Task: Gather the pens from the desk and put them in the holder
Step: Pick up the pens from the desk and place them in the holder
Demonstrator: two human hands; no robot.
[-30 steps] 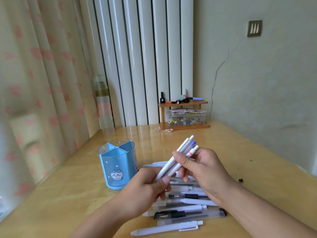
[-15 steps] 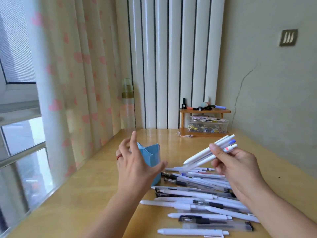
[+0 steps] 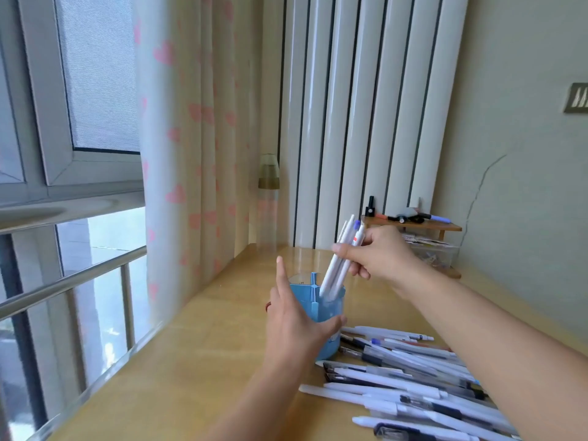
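A blue divided pen holder (image 3: pixel 331 308) stands on the wooden desk (image 3: pixel 197 361). My left hand (image 3: pixel 294 316) wraps its near side, fingers spread against the wall, thumb on the right. My right hand (image 3: pixel 378 254) grips a small bunch of white pens (image 3: pixel 342 259), held steeply tilted, with their lower tips inside the holder's right compartment. Several more white and clear pens (image 3: pixel 413 380) lie in a loose heap on the desk to the right of the holder, partly under my right forearm.
A tall clear bottle (image 3: pixel 268 202) stands at the back by the curtain (image 3: pixel 191 154). A small wooden shelf (image 3: pixel 413 224) with a clear box of clips (image 3: pixel 436 253) sits at the back right against the wall. The desk's left edge runs along a window railing.
My left hand has closed around the holder's side. My right hand swung the bunch of pens left and down, from above the heap into the holder's right compartment. The view turned left.
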